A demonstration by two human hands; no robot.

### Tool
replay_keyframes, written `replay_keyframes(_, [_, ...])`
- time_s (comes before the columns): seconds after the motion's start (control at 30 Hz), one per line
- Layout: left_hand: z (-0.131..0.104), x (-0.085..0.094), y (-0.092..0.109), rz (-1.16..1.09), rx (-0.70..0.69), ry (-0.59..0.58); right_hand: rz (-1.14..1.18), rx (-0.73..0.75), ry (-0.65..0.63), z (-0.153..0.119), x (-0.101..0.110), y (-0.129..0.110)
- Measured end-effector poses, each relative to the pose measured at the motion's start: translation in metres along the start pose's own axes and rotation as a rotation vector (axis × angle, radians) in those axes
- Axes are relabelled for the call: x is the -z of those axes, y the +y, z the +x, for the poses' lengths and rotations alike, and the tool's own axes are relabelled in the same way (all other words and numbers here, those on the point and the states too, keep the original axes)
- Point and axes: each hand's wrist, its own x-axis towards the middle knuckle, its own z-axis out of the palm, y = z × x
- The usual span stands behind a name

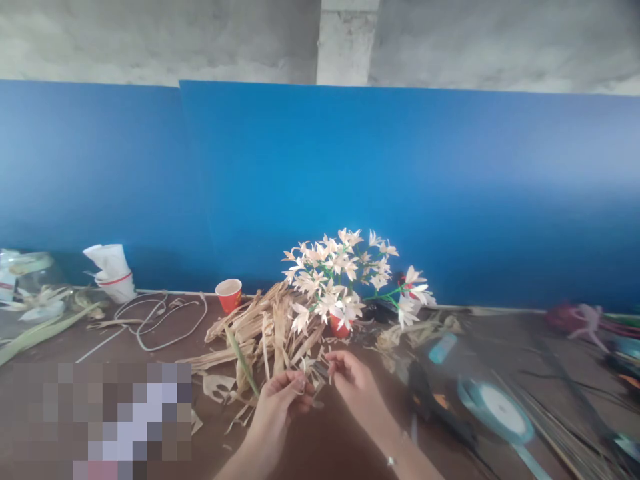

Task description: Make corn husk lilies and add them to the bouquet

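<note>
My left hand (284, 399) is closed in a pinch on a small pale flower (311, 368) made of husk-like strips, near the front middle of the brown table. Just to its right, my right hand (346, 375) has its fingers curled near the flower; what lies between its fingertips is too small to make out. Behind both hands a bunch of white flowers (333, 270) on green stems stands in a red cup (341, 327). Dry tan husks (273, 330) are heaped to the left of that cup.
An empty red paper cup (229, 296) and a white cable (145, 337) are at the left, with stacked white cups (115, 273) beyond. On the right lie a dark glue gun (440, 407), a ribbon roll (500, 410) and thin sticks (555, 433). A blue panel (300, 173) stands behind.
</note>
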Motion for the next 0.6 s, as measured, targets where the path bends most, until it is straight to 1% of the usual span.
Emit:
replay_keyframes(0.1, [0.0,-0.001,0.0,0.013,0.004,0.014,0.014,0.01,0.005,-0.002,-0.001,-0.002])
replay_keyframes(0.2, [-0.001,-0.001,-0.001,0.04,0.013,0.023,-0.035,0.07,0.007,-0.005,-0.004,-0.009])
replay_keyframes(0.4, [-0.003,-0.003,-0.001,0.085,-0.014,-0.015,-0.164,0.193,0.009,-0.013,-0.009,-0.022])
replay_keyframes(0.6, [0.0,0.0,-0.006,0.114,0.009,-0.046,-0.319,0.303,0.051,-0.018,-0.012,-0.021])
